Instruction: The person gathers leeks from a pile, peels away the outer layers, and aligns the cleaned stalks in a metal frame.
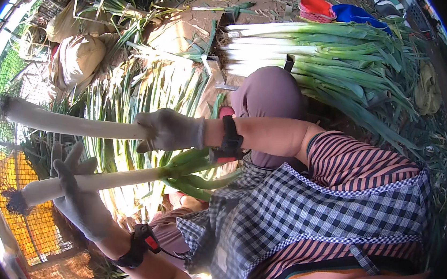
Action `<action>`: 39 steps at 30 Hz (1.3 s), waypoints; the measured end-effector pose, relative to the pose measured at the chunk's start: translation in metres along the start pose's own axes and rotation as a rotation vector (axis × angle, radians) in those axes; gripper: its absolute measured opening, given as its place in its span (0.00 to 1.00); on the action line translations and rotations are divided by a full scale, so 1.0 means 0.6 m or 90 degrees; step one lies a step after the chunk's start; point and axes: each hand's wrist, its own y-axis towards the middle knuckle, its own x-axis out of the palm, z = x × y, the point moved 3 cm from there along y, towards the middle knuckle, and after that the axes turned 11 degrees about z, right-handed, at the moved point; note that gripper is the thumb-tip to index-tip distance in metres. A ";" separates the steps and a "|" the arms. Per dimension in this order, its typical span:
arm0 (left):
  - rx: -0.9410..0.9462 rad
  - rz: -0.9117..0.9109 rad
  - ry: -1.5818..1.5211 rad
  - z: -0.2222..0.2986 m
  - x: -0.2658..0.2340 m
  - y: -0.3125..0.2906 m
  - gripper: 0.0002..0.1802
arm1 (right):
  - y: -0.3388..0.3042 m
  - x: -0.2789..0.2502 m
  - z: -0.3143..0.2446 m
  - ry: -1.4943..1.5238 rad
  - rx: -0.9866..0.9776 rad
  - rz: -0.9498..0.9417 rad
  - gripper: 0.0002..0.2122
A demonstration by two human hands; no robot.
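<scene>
Both hands wear grey gloves. My right hand [171,129] is closed round the inner end of a thick leek [77,124]; its long white stalk points left and its roots reach the far left. Nearer to me, my left hand [81,193] holds a second leek [122,179] by its white part, with a finger over the stalk and other fingers spread behind it. That leek's dark root tuft [15,201] sticks out to the left, and its green leaves [191,170] lie by my right wrist. The two stalks are apart.
Many leeks [144,93] lie beyond my hands. To the right, a neat stack of leeks [312,50] rests between metal brackets [214,70]. Red and blue cloths [357,16] lie behind it. Stuffed sacks [77,59] stand at far left, near mesh netting [20,213].
</scene>
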 end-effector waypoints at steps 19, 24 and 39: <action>0.053 0.104 0.009 0.055 0.004 0.011 0.30 | -0.002 -0.019 -0.056 -0.056 -0.016 -0.157 0.30; 0.148 0.213 0.029 0.086 -0.114 0.016 0.28 | -0.016 -0.057 -0.034 -0.154 -0.136 0.138 0.18; 0.145 0.656 -0.008 -0.051 -0.470 -0.286 0.24 | -0.204 0.156 -0.193 0.128 -0.397 -0.307 0.42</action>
